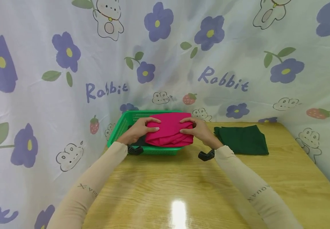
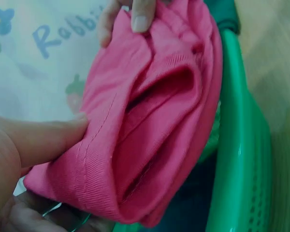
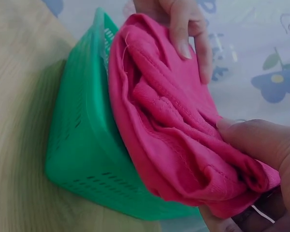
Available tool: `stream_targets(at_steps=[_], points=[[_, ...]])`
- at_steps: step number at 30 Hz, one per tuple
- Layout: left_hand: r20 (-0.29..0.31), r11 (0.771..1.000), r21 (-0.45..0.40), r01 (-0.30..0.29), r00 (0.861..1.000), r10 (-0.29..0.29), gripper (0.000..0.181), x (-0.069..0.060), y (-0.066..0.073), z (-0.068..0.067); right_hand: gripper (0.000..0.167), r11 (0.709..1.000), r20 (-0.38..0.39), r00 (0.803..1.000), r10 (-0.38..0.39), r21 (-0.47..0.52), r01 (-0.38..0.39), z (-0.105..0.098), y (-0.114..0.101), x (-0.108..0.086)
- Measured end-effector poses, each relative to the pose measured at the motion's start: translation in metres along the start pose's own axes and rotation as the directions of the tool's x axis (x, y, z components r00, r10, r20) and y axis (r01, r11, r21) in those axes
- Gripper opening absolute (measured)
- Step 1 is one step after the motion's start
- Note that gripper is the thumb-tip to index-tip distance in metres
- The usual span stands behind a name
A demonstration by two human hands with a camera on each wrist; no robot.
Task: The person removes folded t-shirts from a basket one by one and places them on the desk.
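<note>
A folded pink cloth (image 1: 169, 128) is held up between both hands over the right part of a green basket (image 1: 160, 152). My left hand (image 1: 138, 128) grips its left end, and my right hand (image 1: 200, 129) grips the right end. In the left wrist view, the left thumb lies on top of the cloth (image 2: 101, 159), with the fingers beneath. The right wrist view shows layered folds in the cloth (image 3: 169, 130), pinched between the right thumb and fingers. Dark cloth (image 2: 191, 193) lies inside the basket, partly hidden.
A folded dark green cloth (image 1: 243, 140) lies on the wooden table (image 1: 159, 184) to the right of the basket. A printed curtain (image 1: 170, 63) hangs behind the table and along both sides. Black devices are strapped at both wrists.
</note>
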State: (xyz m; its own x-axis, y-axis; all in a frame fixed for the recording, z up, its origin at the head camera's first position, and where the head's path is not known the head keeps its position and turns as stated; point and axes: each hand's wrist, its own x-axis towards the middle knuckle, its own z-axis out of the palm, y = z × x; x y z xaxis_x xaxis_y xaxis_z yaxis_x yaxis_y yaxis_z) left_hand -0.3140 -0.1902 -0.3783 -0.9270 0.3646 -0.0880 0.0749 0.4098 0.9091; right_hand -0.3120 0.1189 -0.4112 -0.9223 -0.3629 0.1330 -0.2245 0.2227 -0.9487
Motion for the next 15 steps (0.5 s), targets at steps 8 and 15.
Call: stream_targets(at_steps=[8, 15], points=[[-0.012, 1.0, -0.005, -0.006, 1.0, 0.006, 0.036, 0.001, 0.013, 0.017, 0.041, 1.0, -0.025, 0.999, 0.024, 0.014, -0.024, -0.014, -0.005, -0.014], [-0.005, 0.999, 0.001, -0.034, 0.999, 0.034, 0.035, 0.003, 0.017, 0.025, 0.043, 0.999, -0.025, 0.999, 0.036, 0.026, -0.035, -0.024, -0.008, -0.024]])
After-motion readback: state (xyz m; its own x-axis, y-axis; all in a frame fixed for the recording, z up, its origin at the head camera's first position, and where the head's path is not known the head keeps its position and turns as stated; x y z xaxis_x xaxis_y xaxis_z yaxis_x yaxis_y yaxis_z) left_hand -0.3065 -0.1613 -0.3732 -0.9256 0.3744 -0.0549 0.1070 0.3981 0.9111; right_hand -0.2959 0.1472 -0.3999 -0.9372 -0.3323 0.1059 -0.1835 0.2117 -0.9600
